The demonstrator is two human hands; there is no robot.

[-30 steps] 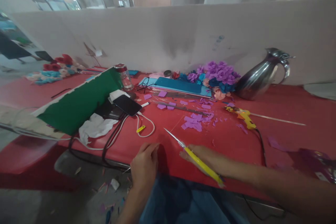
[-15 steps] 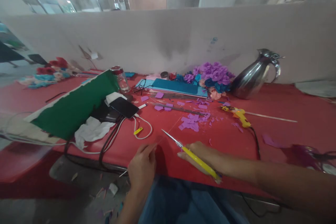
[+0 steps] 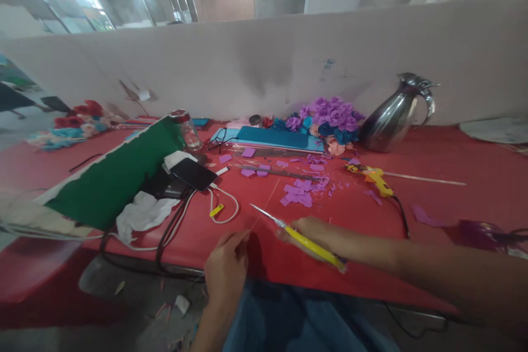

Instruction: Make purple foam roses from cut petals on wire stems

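Observation:
My left hand (image 3: 227, 259) is closed in a pinch at the table's front edge. A thin, pale wire-like strand (image 3: 271, 194) runs from its fingertips up and right over the red tabletop. To the right, my right hand (image 3: 311, 231) grips yellow-handled pliers (image 3: 315, 247). Their slim silver jaws point up and left, close to the strand; whether they touch it is unclear. Cut purple paper pieces (image 3: 297, 193) lie in a small heap beyond the jaws.
A yellow glue gun (image 3: 381, 182) with a black cord lies right, below a steel jug (image 3: 391, 115). Purple paper flowers (image 3: 336, 115) and blue sheets (image 3: 276, 137) sit behind. Leftward are a phone (image 3: 193, 173), cables, tissue (image 3: 144, 214), a green board (image 3: 115, 176) and a jar (image 3: 187, 132).
The camera view has shifted slightly. My left hand keeps its pinch, and my right hand still holds the pliers near the strand, with their tip slightly closer to it.

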